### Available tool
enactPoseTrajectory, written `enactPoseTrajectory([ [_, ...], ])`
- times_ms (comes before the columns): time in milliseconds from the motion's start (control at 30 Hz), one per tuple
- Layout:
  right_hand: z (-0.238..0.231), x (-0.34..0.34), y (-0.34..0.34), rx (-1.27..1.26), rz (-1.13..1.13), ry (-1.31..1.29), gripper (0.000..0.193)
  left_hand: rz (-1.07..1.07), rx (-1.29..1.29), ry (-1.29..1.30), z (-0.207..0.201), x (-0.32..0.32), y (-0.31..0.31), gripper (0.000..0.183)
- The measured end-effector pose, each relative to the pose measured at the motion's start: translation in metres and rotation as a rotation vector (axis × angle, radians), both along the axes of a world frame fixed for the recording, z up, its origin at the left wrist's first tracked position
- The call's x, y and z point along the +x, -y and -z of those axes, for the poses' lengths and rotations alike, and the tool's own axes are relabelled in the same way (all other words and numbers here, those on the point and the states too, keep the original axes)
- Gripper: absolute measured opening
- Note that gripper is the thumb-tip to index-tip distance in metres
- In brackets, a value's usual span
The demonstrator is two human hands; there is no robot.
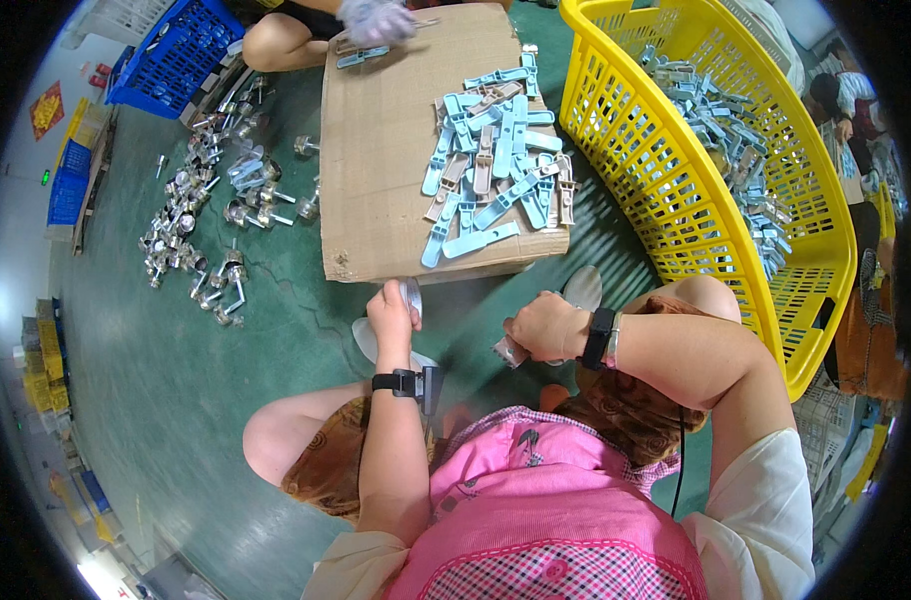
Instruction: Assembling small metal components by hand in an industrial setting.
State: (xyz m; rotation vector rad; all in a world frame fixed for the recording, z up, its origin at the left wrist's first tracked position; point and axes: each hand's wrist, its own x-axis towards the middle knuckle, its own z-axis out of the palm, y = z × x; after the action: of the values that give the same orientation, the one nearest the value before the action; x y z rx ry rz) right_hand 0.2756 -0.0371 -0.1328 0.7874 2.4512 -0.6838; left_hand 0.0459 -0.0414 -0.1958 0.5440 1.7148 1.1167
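My left hand (391, 315) is closed around a shiny, rounded metal piece (412, 297) just off the near edge of the cardboard box (376, 190). To its right, my right hand (550, 326) is closed on a short greyish piece (511, 350), whose end sticks out at the left; its kind is not clear. The two hands are apart, above the floor between my knees. Beyond them, on the right half of the box top, lies a loose pile of light blue and grey plastic handles (506, 125).
At right stands a large yellow basket (666, 170) heaped with similar handles. Metal cup-like parts with stems (186, 210) lie scattered on the green floor at left. A blue crate (171, 60) is behind them. Another person's gloved hand (376, 20) is at the box's far edge.
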Motion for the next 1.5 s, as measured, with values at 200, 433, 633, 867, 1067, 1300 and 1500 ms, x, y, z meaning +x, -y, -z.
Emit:
enactPoseTrajectory([
  [200,-0.0015,-0.0003,-0.0005,0.000,0.001,-0.010,0.020,-0.003,0.001,0.009,0.0023,-0.0010,0.0003,0.039],
  [433,-0.0011,0.0001,-0.0004,-0.003,0.001,-0.019,0.020,0.007,0.003,-0.001,0.0020,-0.0013,0.0004,0.039],
  [633,-0.0011,0.0003,-0.0003,-0.002,0.012,-0.030,0.019,-0.008,0.005,0.026,0.0005,0.0011,0.0002,0.037],
  [867,0.0005,0.0007,0.0001,0.013,0.005,-0.038,0.019,-0.006,0.017,0.023,0.0022,-0.0005,0.0005,0.037],
  [1067,0.0013,0.0007,0.0001,0.014,0.004,-0.036,0.019,-0.009,0.019,0.017,-0.0005,0.0008,0.0004,0.037],
  [1300,-0.0011,0.0003,-0.0005,-0.005,0.008,-0.031,0.020,-0.013,0.018,0.016,-0.0025,0.0031,0.0003,0.039],
  [1500,0.0003,0.0002,-0.0002,-0.004,0.013,-0.021,0.020,-0.012,0.013,0.018,0.0013,0.0011,0.0003,0.038],
])
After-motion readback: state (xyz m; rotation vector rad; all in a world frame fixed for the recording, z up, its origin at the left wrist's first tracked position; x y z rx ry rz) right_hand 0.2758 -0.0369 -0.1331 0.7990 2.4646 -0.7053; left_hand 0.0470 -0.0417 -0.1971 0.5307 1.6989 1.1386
